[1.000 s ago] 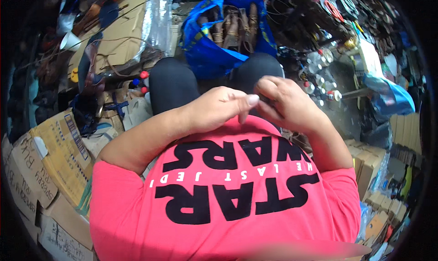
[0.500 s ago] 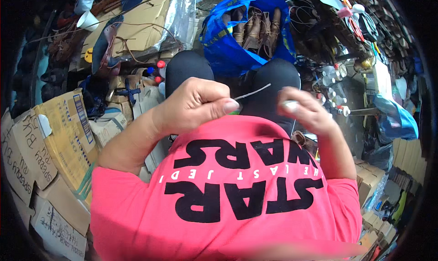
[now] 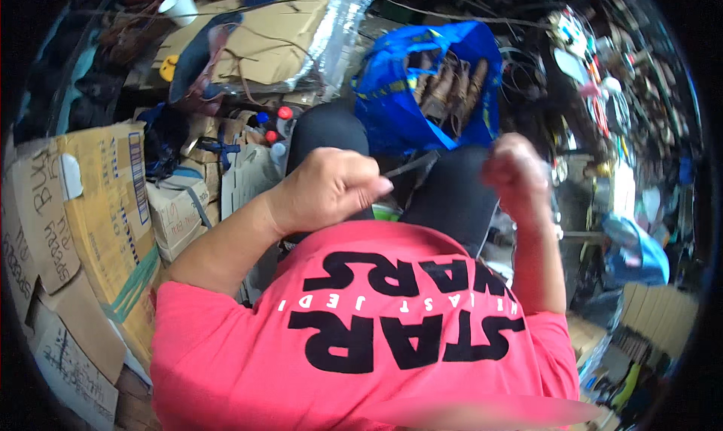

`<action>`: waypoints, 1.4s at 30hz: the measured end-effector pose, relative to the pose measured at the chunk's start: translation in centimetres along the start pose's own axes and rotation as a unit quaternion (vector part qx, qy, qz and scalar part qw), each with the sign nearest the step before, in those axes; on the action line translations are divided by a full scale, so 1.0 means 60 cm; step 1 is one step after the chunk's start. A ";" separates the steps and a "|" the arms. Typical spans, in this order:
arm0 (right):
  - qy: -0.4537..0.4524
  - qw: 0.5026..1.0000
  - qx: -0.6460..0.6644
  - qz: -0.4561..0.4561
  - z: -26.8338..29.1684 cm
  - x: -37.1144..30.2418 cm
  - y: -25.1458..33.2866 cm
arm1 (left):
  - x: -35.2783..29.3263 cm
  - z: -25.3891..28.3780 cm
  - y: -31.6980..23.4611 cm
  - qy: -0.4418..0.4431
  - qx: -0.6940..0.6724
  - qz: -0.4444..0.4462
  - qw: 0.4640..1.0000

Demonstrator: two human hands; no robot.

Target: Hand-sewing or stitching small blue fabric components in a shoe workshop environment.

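Apparently, the left hand (image 3: 335,191) pinches a thin pale strand (image 3: 412,164); its length points rightward and slightly away from the person, toward the blurred, farther right hand (image 3: 518,173), whose grip one cannot tell.

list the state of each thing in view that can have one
left hand: closed, pinching the strand
right hand: blurred, grip unclear
strand: thin, blurred, far end unclear
blue bag: open at the top, brown items inside
red-capped bottles: caps on
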State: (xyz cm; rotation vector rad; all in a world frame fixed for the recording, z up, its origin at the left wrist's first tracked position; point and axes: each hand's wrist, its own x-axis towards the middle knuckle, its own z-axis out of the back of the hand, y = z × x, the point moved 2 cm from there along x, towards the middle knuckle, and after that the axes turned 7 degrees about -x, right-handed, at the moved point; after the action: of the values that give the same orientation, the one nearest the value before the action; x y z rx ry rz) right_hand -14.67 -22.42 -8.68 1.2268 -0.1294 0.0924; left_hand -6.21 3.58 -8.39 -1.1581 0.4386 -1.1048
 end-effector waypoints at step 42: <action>-0.007 0.923 -0.346 0.165 -0.340 0.622 -0.104 | 0.108 -0.043 0.226 0.029 0.032 0.210 0.977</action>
State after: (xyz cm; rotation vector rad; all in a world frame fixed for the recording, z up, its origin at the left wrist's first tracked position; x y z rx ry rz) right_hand 24.14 -5.29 -15.71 0.4874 -0.3492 0.3044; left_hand 0.91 -3.47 -19.85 -0.9226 0.6544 -0.7785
